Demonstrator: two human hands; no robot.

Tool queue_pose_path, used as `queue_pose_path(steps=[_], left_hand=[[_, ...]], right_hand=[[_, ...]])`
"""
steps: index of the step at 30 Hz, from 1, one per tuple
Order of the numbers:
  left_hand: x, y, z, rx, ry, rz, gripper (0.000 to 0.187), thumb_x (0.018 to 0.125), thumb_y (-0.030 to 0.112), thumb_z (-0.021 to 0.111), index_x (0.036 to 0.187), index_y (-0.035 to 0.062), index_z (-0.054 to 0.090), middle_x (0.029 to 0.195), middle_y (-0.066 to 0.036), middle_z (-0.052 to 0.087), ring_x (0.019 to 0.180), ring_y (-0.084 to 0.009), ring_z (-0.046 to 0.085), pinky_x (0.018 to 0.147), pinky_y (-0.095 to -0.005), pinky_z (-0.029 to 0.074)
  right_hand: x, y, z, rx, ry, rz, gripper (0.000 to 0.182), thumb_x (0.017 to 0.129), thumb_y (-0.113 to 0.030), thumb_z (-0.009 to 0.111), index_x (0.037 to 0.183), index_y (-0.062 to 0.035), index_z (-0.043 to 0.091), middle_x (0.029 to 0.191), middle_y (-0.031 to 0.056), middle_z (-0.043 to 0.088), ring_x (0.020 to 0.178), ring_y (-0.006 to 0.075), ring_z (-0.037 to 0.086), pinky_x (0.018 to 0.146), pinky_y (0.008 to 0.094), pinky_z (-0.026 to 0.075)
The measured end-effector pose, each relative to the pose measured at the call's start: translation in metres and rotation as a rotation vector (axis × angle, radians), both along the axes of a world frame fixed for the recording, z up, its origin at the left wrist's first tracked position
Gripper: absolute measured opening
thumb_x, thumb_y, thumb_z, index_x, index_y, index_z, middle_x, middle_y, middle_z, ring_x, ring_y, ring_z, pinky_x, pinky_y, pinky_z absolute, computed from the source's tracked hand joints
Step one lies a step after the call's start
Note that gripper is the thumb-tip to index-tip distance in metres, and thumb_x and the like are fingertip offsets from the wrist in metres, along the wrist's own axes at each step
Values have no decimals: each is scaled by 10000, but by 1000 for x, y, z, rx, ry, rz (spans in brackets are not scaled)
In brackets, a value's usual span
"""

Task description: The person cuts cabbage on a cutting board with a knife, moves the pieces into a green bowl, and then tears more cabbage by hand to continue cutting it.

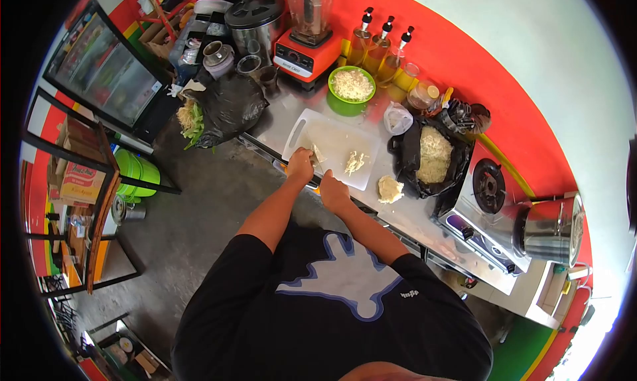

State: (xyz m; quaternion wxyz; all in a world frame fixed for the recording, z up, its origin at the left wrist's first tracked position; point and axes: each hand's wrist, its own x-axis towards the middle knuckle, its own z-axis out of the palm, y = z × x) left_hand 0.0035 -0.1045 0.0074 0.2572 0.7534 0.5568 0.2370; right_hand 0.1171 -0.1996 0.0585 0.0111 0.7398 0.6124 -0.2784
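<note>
A white cutting board lies on the metal counter. My left hand is closed at its near left edge, beside a pale, pointed piece; what its fingers hold is hidden. My right hand is at the board's near edge, fingers curled and thumb pointing forward; whatever it grips does not show. To its upper right, a small heap of pale shreds rests on the board. A larger pale lump sits on the counter just right of the board. Behind the board stands a green bowl full of pale shreds.
A black bag of pale shredded food is right of the board, before a gas stove with a metal pot. At the back are a red blender and pump bottles. Another black bag lies left.
</note>
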Motion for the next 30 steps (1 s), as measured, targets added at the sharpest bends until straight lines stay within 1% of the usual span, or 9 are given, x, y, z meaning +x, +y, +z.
queue_pose_path(steps=[4, 5, 10, 12, 19, 22, 25, 28, 30], left_hand=[[-3, 3, 0, -20, 29, -25, 168, 779, 8, 714, 943, 14, 681, 1022, -186, 653, 947, -392, 649, 836, -464, 527], [-3, 6, 1, -25, 30, -37, 168, 779, 8, 714, 943, 14, 681, 1022, -186, 653, 947, -392, 649, 836, -464, 527], [-11, 15, -15, 15, -158, -140, 240, 774, -18, 717, 989, 11, 616, 915, -153, 613, 850, -341, 638, 775, -418, 526], [-13, 21, -20, 11, -186, -171, 255, 772, -19, 718, 999, 11, 605, 914, -150, 609, 851, -331, 638, 776, -414, 527], [-19, 60, -24, -42, -219, -320, 289, 776, -54, 679, 1030, 35, 571, 927, -153, 588, 893, -340, 613, 798, -438, 499], [-23, 79, -22, -35, -90, -362, 303, 759, -77, 663, 1035, 19, 585, 929, -145, 596, 847, -309, 634, 779, -393, 534], [-26, 91, -20, -60, -82, -371, 327, 749, -99, 629, 1049, 23, 588, 945, -151, 593, 853, -320, 628, 768, -403, 534], [-26, 103, -21, -180, -87, -367, 348, 765, -57, 616, 1093, 52, 578, 1026, -160, 576, 963, -351, 606, 849, -426, 505], [-27, 105, -22, -140, -77, -384, 345, 775, -37, 606, 1106, 57, 579, 1034, -166, 577, 970, -351, 606, 856, -423, 505]], right_hand=[[-7, 11, -10, 35, 14, -13, 201, 967, -110, 473, 1127, 11, 449, 993, 260, 711, 959, 396, 716, 839, 462, 575], [-6, 17, -11, 53, 37, -45, 229, 934, -88, 520, 1118, 23, 440, 987, 275, 706, 951, 410, 713, 832, 474, 574], [-2, 18, -6, 14, 14, -34, 285, 885, -54, 586, 1105, 33, 428, 981, 290, 700, 942, 421, 711, 825, 485, 575], [-4, 12, -8, -22, -39, -21, 234, 942, -103, 519, 1128, 15, 438, 1002, 258, 712, 934, 394, 723, 842, 461, 577], [-20, 47, -11, 27, -9, -121, 282, 894, -68, 575, 1115, 35, 431, 982, 288, 700, 944, 422, 712, 820, 477, 577], [-23, 62, -16, 46, -5, -207, 246, 926, -105, 534, 1113, 30, 446, 983, 280, 703, 938, 417, 713, 810, 478, 578], [-21, 65, -26, 66, -17, -255, 234, 941, -130, 511, 1117, 17, 462, 995, 257, 709, 929, 402, 717, 800, 488, 576], [-15, 65, -21, 61, -38, -269, 283, 913, -145, 549, 1135, 9, 462, 1004, 259, 705, 949, 419, 703, 817, 514, 560], [-9, 58, -14, 36, 112, -294, 336, 889, -177, 573, 1139, 12, 451, 1001, 293, 687, 970, 462, 672, 847, 539, 529]])
